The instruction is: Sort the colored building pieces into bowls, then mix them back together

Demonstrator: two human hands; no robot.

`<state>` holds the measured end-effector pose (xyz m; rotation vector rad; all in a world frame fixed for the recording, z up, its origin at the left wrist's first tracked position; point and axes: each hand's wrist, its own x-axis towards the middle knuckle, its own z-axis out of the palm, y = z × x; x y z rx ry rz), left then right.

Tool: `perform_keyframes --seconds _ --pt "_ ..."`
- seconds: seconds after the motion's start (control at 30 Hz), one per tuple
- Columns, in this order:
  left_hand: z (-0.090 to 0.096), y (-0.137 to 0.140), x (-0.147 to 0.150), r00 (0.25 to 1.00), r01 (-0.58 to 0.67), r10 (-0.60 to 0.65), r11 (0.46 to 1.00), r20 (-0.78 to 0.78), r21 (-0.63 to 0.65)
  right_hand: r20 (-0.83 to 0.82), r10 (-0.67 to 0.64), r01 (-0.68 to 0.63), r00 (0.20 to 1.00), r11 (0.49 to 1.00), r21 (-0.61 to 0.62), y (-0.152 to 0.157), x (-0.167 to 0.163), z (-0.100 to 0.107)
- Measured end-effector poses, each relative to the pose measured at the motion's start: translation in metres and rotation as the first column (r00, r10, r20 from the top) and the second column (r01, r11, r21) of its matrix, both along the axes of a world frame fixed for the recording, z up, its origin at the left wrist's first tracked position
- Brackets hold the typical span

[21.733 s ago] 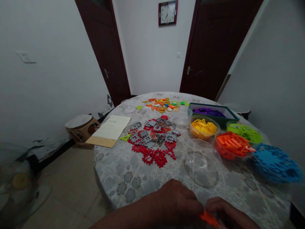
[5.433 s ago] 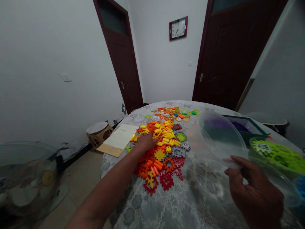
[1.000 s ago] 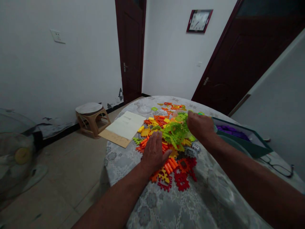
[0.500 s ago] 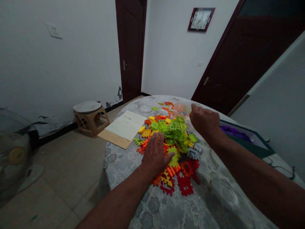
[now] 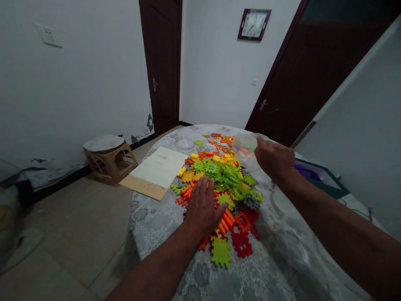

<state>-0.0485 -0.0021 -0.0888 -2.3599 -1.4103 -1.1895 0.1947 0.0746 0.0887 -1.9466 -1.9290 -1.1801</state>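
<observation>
My left hand [image 5: 205, 205] lies open, palm down, on the near left part of a heap of plastic building pieces [image 5: 224, 177]. Green pieces are piled in the middle, with orange, yellow, grey and red ones around them. My right hand [image 5: 274, 158] is closed on the rim of a clear plastic tub [image 5: 239, 144], tilted beside the heap's far right side. A few coloured pieces show through the tub's wall. A flat lime-green piece [image 5: 221, 253] lies at the heap's near edge, close to the red pieces [image 5: 242, 243].
A white sheet [image 5: 159, 165] and brown card [image 5: 142, 189] lie left of the heap. A clear round lid [image 5: 184, 144] is behind them. On the right are a green-edged box [image 5: 326, 184] with something purple inside and clear plastic [image 5: 291, 246]. A stool [image 5: 109, 161] stands on the floor.
The tub has tipped, its wall now clearer to see, and more green and yellow pieces lie spread on the heap. A lime-green piece now lies at the near edge. The view has shifted slightly.
</observation>
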Motion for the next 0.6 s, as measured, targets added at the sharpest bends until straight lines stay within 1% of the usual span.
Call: perform_keyframes --seconds 0.17,0.23,0.3,0.37,0.47,0.53,0.6 --pt "0.000 -0.002 0.001 1.000 0.014 -0.014 1.000 -0.013 0.000 -0.027 0.000 0.001 1.000 0.999 0.042 -0.007 0.012 -0.002" --pt "0.000 -0.002 0.002 0.999 0.025 -0.025 1.000 -0.019 -0.005 -0.046 -0.006 0.008 0.999 0.999 0.041 -0.013 0.015 -0.004" --pt "0.001 -0.002 0.001 0.999 0.036 -0.037 0.999 -0.021 -0.006 -0.081 -0.031 0.034 0.996 0.999 0.035 -0.021 0.020 -0.004" --pt "0.002 -0.001 0.000 0.999 0.043 -0.043 0.999 -0.024 0.002 -0.144 -0.080 0.086 0.986 0.996 0.033 -0.032 0.031 0.000" --pt "0.006 0.002 -0.001 0.997 0.068 -0.068 0.998 -0.030 0.017 -0.280 -0.152 0.172 0.948 0.984 0.048 -0.051 0.061 0.018" --pt "0.009 0.005 -0.002 0.996 0.091 -0.091 0.996 -0.024 0.019 -0.374 -0.164 0.202 0.913 0.977 0.067 -0.066 0.095 0.033" --pt "0.010 0.007 -0.002 0.992 0.125 -0.125 0.992 -0.023 0.017 -0.447 -0.181 0.244 0.876 0.966 0.087 -0.086 0.138 0.046"
